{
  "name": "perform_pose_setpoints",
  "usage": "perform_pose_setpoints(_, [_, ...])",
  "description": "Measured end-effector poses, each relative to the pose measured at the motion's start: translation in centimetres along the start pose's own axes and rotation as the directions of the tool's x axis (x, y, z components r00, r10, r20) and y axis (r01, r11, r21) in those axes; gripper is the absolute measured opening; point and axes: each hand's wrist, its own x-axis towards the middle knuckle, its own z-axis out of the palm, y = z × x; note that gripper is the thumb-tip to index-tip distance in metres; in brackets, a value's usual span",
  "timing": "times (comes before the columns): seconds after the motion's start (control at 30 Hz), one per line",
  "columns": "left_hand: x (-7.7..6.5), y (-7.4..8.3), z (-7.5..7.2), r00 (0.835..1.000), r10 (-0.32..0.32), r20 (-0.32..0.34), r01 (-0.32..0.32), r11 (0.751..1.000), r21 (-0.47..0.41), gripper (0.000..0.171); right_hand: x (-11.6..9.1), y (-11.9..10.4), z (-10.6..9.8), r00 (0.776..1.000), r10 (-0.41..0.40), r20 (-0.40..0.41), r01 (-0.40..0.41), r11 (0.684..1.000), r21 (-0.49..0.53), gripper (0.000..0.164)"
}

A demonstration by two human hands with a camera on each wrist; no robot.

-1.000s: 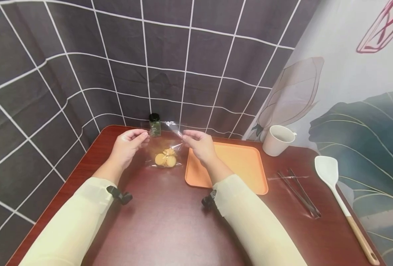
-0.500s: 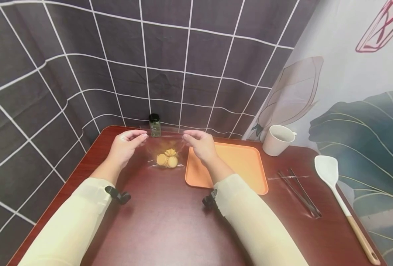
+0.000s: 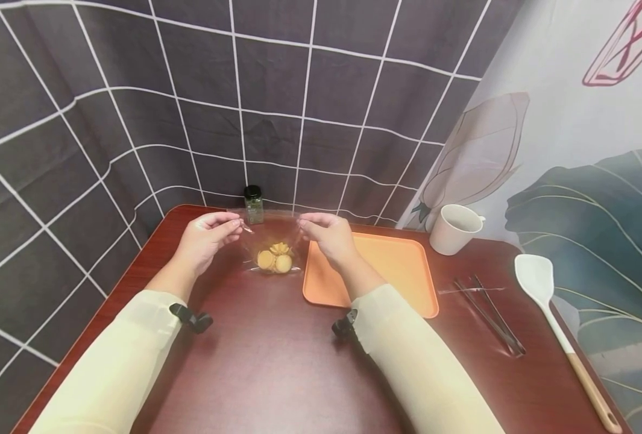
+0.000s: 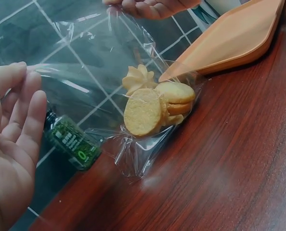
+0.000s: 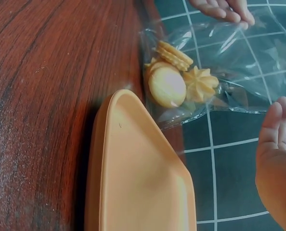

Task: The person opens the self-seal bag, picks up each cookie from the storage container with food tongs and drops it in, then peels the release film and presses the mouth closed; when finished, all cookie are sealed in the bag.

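Observation:
A clear plastic bag (image 3: 269, 232) stands upright between the two hands, with several yellow cookies (image 4: 144, 111) gathered at its bottom, some round and flat, one star-shaped. The left hand (image 3: 205, 238) pinches the bag's upper left edge between thumb and fingers. On the other side, the right hand (image 3: 328, 238) pinches the upper right edge the same way. In the right wrist view the cookies lie in the bag's lower corner, beside the orange tray (image 5: 138, 168). Behind the bag's left side is a small jar (image 3: 253, 204) with a dark lid and green contents.
Right of the bag lies the orange tray, partly under the right forearm. Farther right are a white mug (image 3: 455, 230), metal tongs (image 3: 491, 319) with a clear strip across them, and a white spatula (image 3: 548, 313) with a wooden handle. A grid-patterned cloth (image 3: 321, 120) hangs behind the table.
The bag's upper part, raised and shiny a second ago, now sits lower between the hands. The cookies have shifted slightly right. Both hands keep their hold in nearly the same place.

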Motion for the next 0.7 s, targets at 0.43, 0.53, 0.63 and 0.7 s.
perform_pose_setpoints(0.43, [-0.4,0.9,-0.4,0.994,-0.071,0.083,0.078,0.994,-0.081,0.023,-0.5,-0.4,-0.5,0.998,0.03,0.05,-0.037,0.989,0.142,0.027])
perform_pose_setpoints(0.53, [-0.3,1.3,-0.2,0.991,-0.115,0.071,0.119,0.991,-0.057,0.022,-0.5,-0.6,-0.5,0.998,0.047,0.046,-0.053,0.987,0.151,0.03])
perform_pose_setpoints(0.63, [-0.3,1.5,-0.1,0.987,-0.151,0.058,0.152,0.988,-0.012,0.015,-0.5,-0.7,-0.6,0.997,0.064,0.042,-0.069,0.987,0.147,0.027])
perform_pose_setpoints(0.7, [-0.4,1.6,-0.1,0.985,-0.163,0.054,0.163,0.987,0.006,0.012,-0.5,-0.7,-0.6,0.996,0.072,0.045,-0.078,0.985,0.152,0.024])
